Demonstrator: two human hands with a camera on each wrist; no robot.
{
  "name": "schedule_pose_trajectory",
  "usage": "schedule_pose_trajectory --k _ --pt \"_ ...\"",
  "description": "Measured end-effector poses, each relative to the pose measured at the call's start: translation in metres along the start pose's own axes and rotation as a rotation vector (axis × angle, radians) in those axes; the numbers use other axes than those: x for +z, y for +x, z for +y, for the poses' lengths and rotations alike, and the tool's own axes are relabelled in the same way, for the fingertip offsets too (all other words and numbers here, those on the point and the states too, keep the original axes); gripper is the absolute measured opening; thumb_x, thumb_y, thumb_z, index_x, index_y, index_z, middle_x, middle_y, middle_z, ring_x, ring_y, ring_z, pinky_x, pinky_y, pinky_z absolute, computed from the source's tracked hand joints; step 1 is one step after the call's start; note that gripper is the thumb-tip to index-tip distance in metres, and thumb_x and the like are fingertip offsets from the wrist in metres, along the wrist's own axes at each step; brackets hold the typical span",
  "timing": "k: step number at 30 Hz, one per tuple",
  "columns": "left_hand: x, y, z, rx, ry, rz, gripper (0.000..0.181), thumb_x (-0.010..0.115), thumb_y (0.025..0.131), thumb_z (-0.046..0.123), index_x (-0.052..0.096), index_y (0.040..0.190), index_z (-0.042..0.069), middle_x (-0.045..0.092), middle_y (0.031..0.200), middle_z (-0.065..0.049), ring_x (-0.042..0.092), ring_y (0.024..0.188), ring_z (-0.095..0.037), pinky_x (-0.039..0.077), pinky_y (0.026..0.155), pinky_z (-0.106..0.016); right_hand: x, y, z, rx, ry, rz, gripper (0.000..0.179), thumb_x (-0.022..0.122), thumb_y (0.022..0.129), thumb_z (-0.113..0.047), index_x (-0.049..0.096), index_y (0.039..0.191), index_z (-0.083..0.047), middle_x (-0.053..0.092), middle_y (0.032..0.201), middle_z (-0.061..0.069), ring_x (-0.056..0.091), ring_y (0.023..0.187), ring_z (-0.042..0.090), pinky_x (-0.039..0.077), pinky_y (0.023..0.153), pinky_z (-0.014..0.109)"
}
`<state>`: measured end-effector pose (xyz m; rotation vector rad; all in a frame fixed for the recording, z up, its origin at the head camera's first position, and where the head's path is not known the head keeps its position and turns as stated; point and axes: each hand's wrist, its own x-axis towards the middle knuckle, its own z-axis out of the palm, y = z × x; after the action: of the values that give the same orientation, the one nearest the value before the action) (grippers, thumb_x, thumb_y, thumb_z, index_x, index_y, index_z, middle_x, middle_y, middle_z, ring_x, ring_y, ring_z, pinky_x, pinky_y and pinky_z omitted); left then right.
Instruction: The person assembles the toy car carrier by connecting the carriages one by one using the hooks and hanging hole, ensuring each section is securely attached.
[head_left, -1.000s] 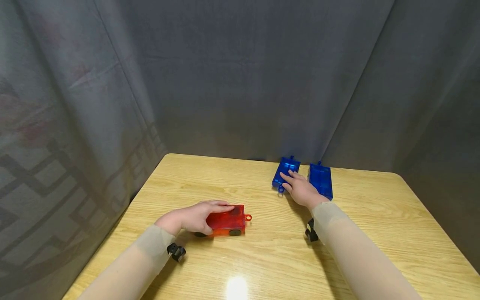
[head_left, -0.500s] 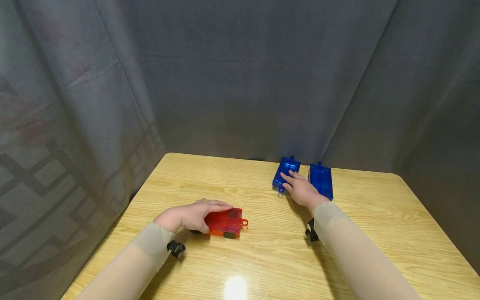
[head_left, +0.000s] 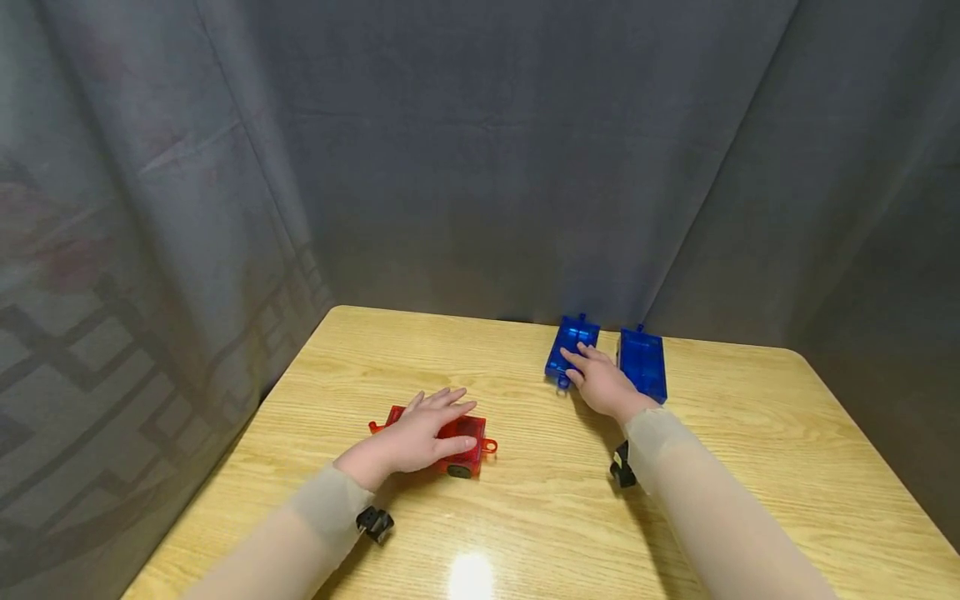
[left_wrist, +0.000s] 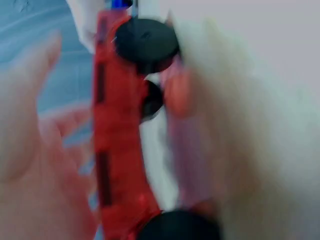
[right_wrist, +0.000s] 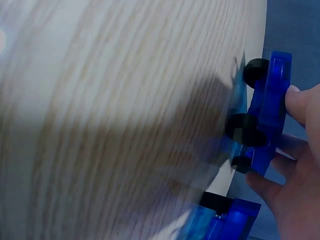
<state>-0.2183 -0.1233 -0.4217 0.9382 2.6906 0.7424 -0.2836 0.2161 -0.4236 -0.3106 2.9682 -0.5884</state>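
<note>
A translucent red toy wagon (head_left: 472, 427) stands on the table at centre left, with a hook at its left end and a ring at its right. Spread over it, my left hand (head_left: 420, 437) has its fingers straight; in the left wrist view this hand is blurred beside the wagon's red side (left_wrist: 117, 120). Near the back edge, my right hand (head_left: 607, 385) holds a blue toy wagon (head_left: 573, 332). In the right wrist view, the thumb lies at one side of that wagon (right_wrist: 274, 105) and a finger at the other. A second blue wagon (head_left: 642, 362) stands just right, partly behind my right hand.
The wooden table (head_left: 525, 500) has rounded back corners. A grey curtain (head_left: 480, 167) hangs close behind it and along its sides. A bright light reflection lies near the front.
The red wagon shifted slightly left and nearer, then stayed. My left hand let go of its sides and spread over its top, uncovering the left hook. My right hand stayed in place.
</note>
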Motion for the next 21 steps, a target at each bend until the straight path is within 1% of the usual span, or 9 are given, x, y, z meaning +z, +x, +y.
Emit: schedule_pose_trajectory --k 3,5,8,10,12,14,16,19,21 --pt "0.01 0.002 0.002 -0.082 0.071 0.076 0.065 0.048 0.1 0.055 0.045 0.15 0.013 0.03 0.158 -0.01 0.019 0.147 -0.032 0.002 0.116 -0.057 0.003 -0.001 0.0 -0.009 0.016 0.014 0.052 0.046 0.106 -0.03 0.035 0.155 -0.015 0.02 0.161 0.018 0.012 0.147 0.04 0.013 0.111 0.064" --pt "0.014 0.003 0.003 -0.118 0.121 0.111 0.062 0.047 0.101 0.053 0.047 0.149 0.013 0.033 0.157 -0.011 0.022 0.146 -0.033 0.004 0.115 -0.058 0.004 -0.002 0.0 -0.022 0.021 0.027 0.052 0.045 0.106 -0.035 0.039 0.153 -0.013 0.023 0.159 0.02 0.014 0.146 0.04 0.011 0.112 0.064" --pt "0.018 0.003 0.002 -0.149 0.182 0.129 0.06 0.047 0.101 0.051 0.047 0.149 0.013 0.035 0.156 -0.011 0.024 0.145 -0.033 0.007 0.115 -0.059 0.004 0.0 -0.001 -0.04 0.002 0.064 0.055 0.045 0.105 -0.042 0.047 0.147 -0.007 0.034 0.153 0.023 0.023 0.144 0.042 0.01 0.112 0.065" --pt "0.02 0.003 0.001 -0.156 0.205 0.131 0.06 0.047 0.101 0.051 0.047 0.149 0.014 0.036 0.156 -0.011 0.025 0.145 -0.032 0.008 0.115 -0.059 0.003 0.001 -0.002 -0.042 -0.008 0.107 0.054 0.046 0.104 -0.044 0.053 0.14 -0.004 0.044 0.146 0.024 0.031 0.14 0.043 0.009 0.111 0.066" --pt "0.02 0.003 0.0 -0.161 0.216 0.128 0.06 0.047 0.101 0.052 0.046 0.149 0.015 0.036 0.155 -0.011 0.025 0.145 -0.032 0.008 0.115 -0.059 0.001 0.004 -0.002 -0.029 -0.004 0.148 0.052 0.048 0.103 -0.044 0.054 0.134 -0.002 0.05 0.138 0.023 0.037 0.135 0.044 0.009 0.111 0.067" --pt "0.019 0.002 0.0 -0.164 0.219 0.123 0.061 0.046 0.101 0.052 0.046 0.15 0.015 0.036 0.155 -0.011 0.024 0.145 -0.032 0.008 0.115 -0.059 0.001 0.006 -0.003 -0.005 0.011 0.181 0.054 0.05 0.102 -0.044 0.051 0.135 -0.001 0.049 0.137 0.025 0.037 0.133 0.045 0.008 0.111 0.066" --pt "0.018 0.002 -0.001 -0.169 0.226 0.116 0.061 0.046 0.101 0.052 0.045 0.15 0.016 0.035 0.156 -0.011 0.023 0.146 -0.032 0.008 0.115 -0.059 0.002 0.009 -0.004 0.034 0.033 0.195 0.063 0.053 0.101 -0.045 0.042 0.143 0.0 0.041 0.143 0.028 0.031 0.136 0.048 0.008 0.111 0.065" --pt "0.017 0.001 -0.002 -0.176 0.236 0.109 0.061 0.045 0.102 0.053 0.045 0.151 0.017 0.035 0.156 -0.01 0.023 0.146 -0.031 0.008 0.115 -0.058 0.006 0.013 -0.007 0.141 0.051 0.185 0.085 0.055 0.097 -0.054 0.023 0.154 0.001 0.025 0.152 0.032 0.021 0.14 0.051 0.012 0.112 0.064" --pt "0.018 0.002 -0.002 -0.176 0.241 0.107 0.061 0.044 0.102 0.053 0.044 0.151 0.018 0.035 0.156 -0.01 0.022 0.146 -0.031 0.008 0.115 -0.058 0.007 0.015 -0.01 0.219 0.055 0.158 0.099 0.056 0.093 -0.061 0.013 0.156 0.002 0.02 0.153 0.035 0.02 0.139 0.052 0.017 0.111 0.064"
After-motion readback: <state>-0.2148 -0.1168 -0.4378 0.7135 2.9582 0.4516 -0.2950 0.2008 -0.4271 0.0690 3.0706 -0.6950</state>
